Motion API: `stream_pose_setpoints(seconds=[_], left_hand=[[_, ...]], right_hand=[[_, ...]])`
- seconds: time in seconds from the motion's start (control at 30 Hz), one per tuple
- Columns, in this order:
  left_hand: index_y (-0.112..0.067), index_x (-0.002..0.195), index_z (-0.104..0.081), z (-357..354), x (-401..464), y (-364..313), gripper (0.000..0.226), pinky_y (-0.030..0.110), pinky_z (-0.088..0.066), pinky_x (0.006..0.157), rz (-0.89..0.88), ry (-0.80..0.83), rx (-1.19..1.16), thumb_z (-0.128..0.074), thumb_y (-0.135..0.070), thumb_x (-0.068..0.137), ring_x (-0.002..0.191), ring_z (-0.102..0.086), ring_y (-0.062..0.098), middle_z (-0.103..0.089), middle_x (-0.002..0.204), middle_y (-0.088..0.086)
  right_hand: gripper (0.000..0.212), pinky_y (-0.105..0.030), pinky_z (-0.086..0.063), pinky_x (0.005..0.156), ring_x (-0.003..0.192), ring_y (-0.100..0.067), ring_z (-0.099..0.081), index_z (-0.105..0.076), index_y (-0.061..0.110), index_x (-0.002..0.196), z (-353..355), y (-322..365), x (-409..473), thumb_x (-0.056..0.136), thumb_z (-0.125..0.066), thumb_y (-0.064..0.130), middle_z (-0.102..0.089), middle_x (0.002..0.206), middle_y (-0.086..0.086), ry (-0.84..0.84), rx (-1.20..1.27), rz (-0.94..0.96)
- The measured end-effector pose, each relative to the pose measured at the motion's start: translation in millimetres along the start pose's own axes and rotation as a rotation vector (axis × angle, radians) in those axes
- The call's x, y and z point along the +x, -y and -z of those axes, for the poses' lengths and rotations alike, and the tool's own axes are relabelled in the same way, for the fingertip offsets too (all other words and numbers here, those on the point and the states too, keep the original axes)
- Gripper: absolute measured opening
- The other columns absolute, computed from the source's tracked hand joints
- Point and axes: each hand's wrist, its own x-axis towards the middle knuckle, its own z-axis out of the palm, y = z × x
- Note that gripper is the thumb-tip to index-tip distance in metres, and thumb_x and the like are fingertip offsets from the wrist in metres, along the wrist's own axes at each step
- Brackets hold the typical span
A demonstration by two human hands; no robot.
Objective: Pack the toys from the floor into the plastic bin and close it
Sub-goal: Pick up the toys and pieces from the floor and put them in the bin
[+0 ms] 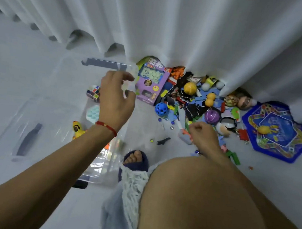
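Observation:
A clear plastic bin (104, 176) with a grey latch (103, 63) stands on the floor at the left. Inside it are puzzle cubes (93, 93), a teal bubble toy (92, 113) and a yellow figure (77, 128). My left hand (117, 98) hovers over the bin's far right corner with fingers loosely curled, and I see nothing in it. My right hand (204, 135) is down at the near edge of the toy pile (193, 99), fingers curled around small toy pieces (185, 136). The pile holds balls, foam pieces and a purple toy box (152, 81).
The bin's clear lid (29, 140) with a grey handle lies flat to the left. A white curtain (190, 35) hangs over the pile's far side. A blue star-shaped game board (276, 130) lies at the right. Marbles and a black piece (163, 141) dot the floor. My knee and slippered foot (136, 158) fill the foreground.

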Motion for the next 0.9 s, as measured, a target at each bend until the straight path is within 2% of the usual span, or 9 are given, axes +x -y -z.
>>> stream_pose_setpoints(seconds=[0.13,0.2,0.37,0.5,0.63,0.7,0.77,0.83,0.9], left_hand=[[-0.021,0.101,-0.064,-97,1,-23,0.029,0.035,-0.042,0.083,-0.066,0.487,0.113,-0.064,-0.005,0.078,0.103,-0.055,0.032,-0.06,0.109,0.011],[-0.016,0.117,-0.063,-141,-2,-6,0.038,0.036,-0.042,0.086,-0.004,0.671,0.22,-0.064,-0.004,0.08,0.111,-0.052,0.038,-0.057,0.118,0.018],[-0.021,0.141,-0.045,-201,6,42,0.063,0.053,-0.043,0.104,-0.046,0.897,0.56,-0.068,-0.017,0.082,0.126,-0.039,0.048,-0.04,0.141,0.022],[-0.022,0.145,-0.04,-222,14,59,0.068,0.054,-0.045,0.102,-0.135,0.947,0.676,-0.069,-0.015,0.084,0.127,-0.039,0.046,-0.035,0.143,0.02],[-0.023,0.142,-0.043,-235,14,70,0.06,0.051,-0.046,0.102,-0.181,0.954,0.754,-0.067,-0.014,0.088,0.13,-0.035,0.044,-0.033,0.143,0.021],[-0.024,0.139,-0.044,-236,14,71,0.054,0.051,-0.048,0.097,-0.195,0.911,0.739,-0.066,-0.014,0.09,0.128,-0.036,0.044,-0.039,0.138,0.02],[-0.025,0.134,-0.044,-229,13,65,0.051,0.051,-0.051,0.093,-0.144,0.885,0.674,-0.066,-0.016,0.089,0.125,-0.039,0.044,-0.045,0.132,0.02],[-0.028,0.128,-0.045,-215,10,51,0.051,0.05,-0.053,0.089,-0.024,0.8,0.521,-0.07,-0.023,0.084,0.118,-0.045,0.042,-0.046,0.125,0.019],[-0.029,0.119,-0.048,-190,7,29,0.05,0.042,-0.054,0.083,0.109,0.635,0.323,-0.073,-0.034,0.077,0.105,-0.051,0.035,-0.049,0.115,0.014]], right_hand=[[0.026,-0.033,-0.049,0.082,0.1,-0.031,-0.064,-0.067,0.012,0.116,61,-39,35,0.092,-0.063,0.022,-0.068,0.112,-0.012,-0.015,-0.314,-0.02],[0.034,-0.039,-0.051,0.085,0.104,-0.035,-0.063,-0.064,0.009,0.122,77,-55,52,0.089,-0.068,0.019,-0.065,0.119,-0.016,-0.055,-0.421,0.034],[0.066,-0.051,-0.04,0.105,0.129,-0.037,-0.044,-0.048,0.019,0.142,71,-80,100,0.083,-0.074,0.031,-0.05,0.141,-0.014,-0.09,-0.666,0.205],[0.078,-0.061,-0.011,0.117,0.15,-0.033,-0.016,-0.028,0.03,0.154,44,-76,135,0.088,-0.069,0.034,-0.026,0.16,-0.009,-0.012,-0.868,0.222],[0.069,-0.063,-0.005,0.119,0.141,-0.032,-0.033,-0.046,0.028,0.142,24,-74,155,0.081,-0.072,0.008,-0.044,0.144,-0.01,-0.067,-0.899,0.158],[0.065,-0.061,-0.01,0.118,0.13,-0.036,-0.044,-0.054,0.024,0.131,20,-77,153,0.074,-0.076,0.004,-0.051,0.131,-0.013,-0.148,-0.931,0.224],[0.063,-0.058,-0.025,0.111,0.122,-0.04,-0.046,-0.054,0.021,0.132,20,-77,144,0.075,-0.077,0.011,-0.052,0.127,-0.017,-0.213,-0.872,0.304],[0.059,-0.051,-0.041,0.098,0.115,-0.038,-0.047,-0.052,0.022,0.132,18,-67,130,0.078,-0.077,0.025,-0.05,0.125,-0.014,-0.222,-0.575,0.309],[0.048,-0.044,-0.051,0.084,0.101,-0.029,-0.055,-0.054,0.029,0.124,15,-34,111,0.082,-0.072,0.043,-0.053,0.118,-0.005,-0.142,-0.087,0.155]])
